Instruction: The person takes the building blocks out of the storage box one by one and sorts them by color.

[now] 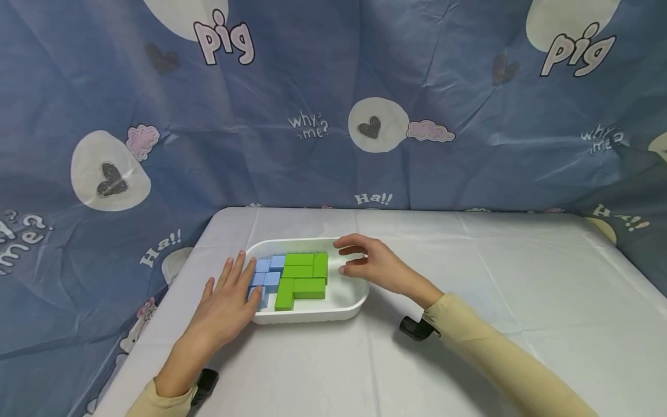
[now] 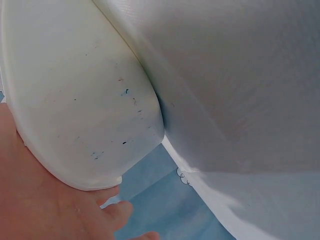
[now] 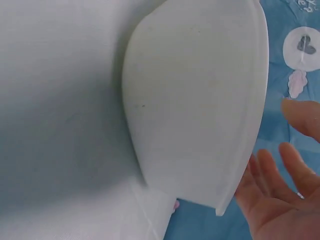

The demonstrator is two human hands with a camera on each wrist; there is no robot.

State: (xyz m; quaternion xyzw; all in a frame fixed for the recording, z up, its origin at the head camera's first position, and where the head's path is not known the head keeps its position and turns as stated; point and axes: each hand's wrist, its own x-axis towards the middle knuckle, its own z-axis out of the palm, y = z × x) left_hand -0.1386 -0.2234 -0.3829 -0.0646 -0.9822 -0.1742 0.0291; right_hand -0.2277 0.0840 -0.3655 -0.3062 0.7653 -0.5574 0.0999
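Observation:
A white oblong tray (image 1: 312, 317) with rounded corners stands on the table. In its left part lie several light blue blocks (image 1: 272, 280); beside them in the middle are several green blocks (image 1: 310, 288), packed closely together. My left hand (image 1: 224, 313) lies over the tray's left end, its fingers extended over the blue blocks and partly covering them. Over the right end hovers my right hand (image 1: 384, 267), fingers gently bent, thumb apart, nothing between them. The tray's outer wall (image 2: 85, 100) fills much of the left wrist view, with the left palm against its rim.
A white cloth (image 1: 500, 278) covers the table, stretching far to the right of the tray. Behind and to the left hangs a blue printed curtain (image 1: 292, 168). Black wrist devices sit under both sleeves, one near the right cuff (image 1: 453, 313).

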